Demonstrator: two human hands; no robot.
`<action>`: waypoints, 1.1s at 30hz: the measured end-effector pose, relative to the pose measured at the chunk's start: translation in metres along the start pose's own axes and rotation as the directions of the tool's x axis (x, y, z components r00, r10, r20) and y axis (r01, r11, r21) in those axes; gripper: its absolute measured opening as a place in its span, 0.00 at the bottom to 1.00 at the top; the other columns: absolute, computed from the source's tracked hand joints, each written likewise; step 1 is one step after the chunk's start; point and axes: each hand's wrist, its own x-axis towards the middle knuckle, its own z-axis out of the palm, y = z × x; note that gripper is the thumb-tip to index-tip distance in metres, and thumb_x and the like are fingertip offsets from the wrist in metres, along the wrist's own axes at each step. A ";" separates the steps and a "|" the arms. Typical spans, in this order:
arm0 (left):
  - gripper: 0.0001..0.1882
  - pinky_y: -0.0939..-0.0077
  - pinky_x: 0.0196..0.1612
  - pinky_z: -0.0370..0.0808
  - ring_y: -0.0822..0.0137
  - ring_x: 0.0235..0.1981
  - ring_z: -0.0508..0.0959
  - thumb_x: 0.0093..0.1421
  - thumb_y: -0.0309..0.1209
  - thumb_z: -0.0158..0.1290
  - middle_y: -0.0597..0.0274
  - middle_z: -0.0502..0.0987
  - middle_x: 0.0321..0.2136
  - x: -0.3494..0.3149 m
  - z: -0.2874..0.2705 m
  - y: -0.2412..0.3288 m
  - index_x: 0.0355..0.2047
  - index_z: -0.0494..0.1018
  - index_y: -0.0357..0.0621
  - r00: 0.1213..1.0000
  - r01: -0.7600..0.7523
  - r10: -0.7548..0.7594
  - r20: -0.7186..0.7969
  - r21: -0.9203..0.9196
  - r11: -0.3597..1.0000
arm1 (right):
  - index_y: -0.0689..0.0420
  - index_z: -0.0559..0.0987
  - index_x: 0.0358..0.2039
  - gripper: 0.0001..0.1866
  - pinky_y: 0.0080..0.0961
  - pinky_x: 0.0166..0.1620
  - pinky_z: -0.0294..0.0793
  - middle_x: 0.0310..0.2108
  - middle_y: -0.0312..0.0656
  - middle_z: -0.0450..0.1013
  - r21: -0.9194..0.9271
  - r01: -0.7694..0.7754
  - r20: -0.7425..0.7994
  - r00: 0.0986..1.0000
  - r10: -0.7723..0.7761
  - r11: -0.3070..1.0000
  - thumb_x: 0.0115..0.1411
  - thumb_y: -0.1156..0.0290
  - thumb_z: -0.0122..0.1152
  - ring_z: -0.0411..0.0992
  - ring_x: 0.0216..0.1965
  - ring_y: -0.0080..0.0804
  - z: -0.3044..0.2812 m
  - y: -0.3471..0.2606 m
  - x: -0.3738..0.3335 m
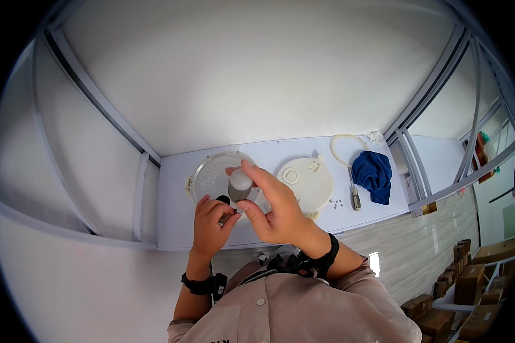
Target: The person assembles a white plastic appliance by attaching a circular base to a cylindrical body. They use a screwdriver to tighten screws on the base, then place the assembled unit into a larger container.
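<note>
My right hand (pixel 280 214) is closed around a grey cylindrical piece (pixel 237 193) with a rounded, translucent white top (pixel 241 179), held above the table between thumb and fingers. Close beside it, my left hand (pixel 210 226) has its fingers pinched at a small black part (pixel 224 199); the part's kind is not clear. Beneath the hands lies a round, shallow, translucent white piece (pixel 200 176) with a ribbed inside, partly covered by them. To its right is a round cream-white cover (pixel 317 191) with a ring-shaped fitting on top.
On the right of the white table (pixel 177 228) are a screwdriver (pixel 356 200), a bunched blue cloth (pixel 373 176), a cream loop of tubing (pixel 333 147), several small grey bits (pixel 337 203) and crumpled white material (pixel 375 136). Metal frame posts flank the table. Cardboard boxes (pixel 469 283) stand lower right.
</note>
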 end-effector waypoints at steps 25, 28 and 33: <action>0.05 0.48 0.66 0.68 0.55 0.43 0.81 0.62 0.30 0.65 0.65 0.84 0.34 0.023 0.024 0.013 0.38 0.87 0.49 0.996 0.092 -0.093 0.001 0.113 0.989 | 0.66 0.61 0.73 0.37 0.42 0.61 0.76 0.58 0.54 0.73 -0.102 0.054 -0.287 0.954 -0.081 0.993 0.67 0.84 0.66 0.76 0.62 0.52 -0.013 0.014 -0.016; 0.06 0.48 0.66 0.69 0.55 0.44 0.81 0.62 0.29 0.64 0.65 0.84 0.34 0.025 0.029 0.012 0.39 0.88 0.49 0.996 0.084 -0.084 -0.009 0.120 0.989 | 0.66 0.62 0.73 0.37 0.41 0.60 0.75 0.58 0.54 0.74 -0.122 0.045 -0.289 0.954 -0.079 0.991 0.66 0.84 0.66 0.77 0.62 0.52 -0.015 0.012 -0.018; 0.07 0.47 0.66 0.69 0.54 0.43 0.81 0.63 0.27 0.63 0.64 0.84 0.36 0.026 0.027 0.014 0.40 0.88 0.49 0.996 0.073 -0.079 0.032 0.143 0.987 | 0.66 0.70 0.69 0.33 0.36 0.53 0.78 0.57 0.57 0.77 -0.094 0.056 -0.376 0.922 -0.087 0.994 0.63 0.82 0.68 0.78 0.50 0.47 -0.012 0.014 -0.018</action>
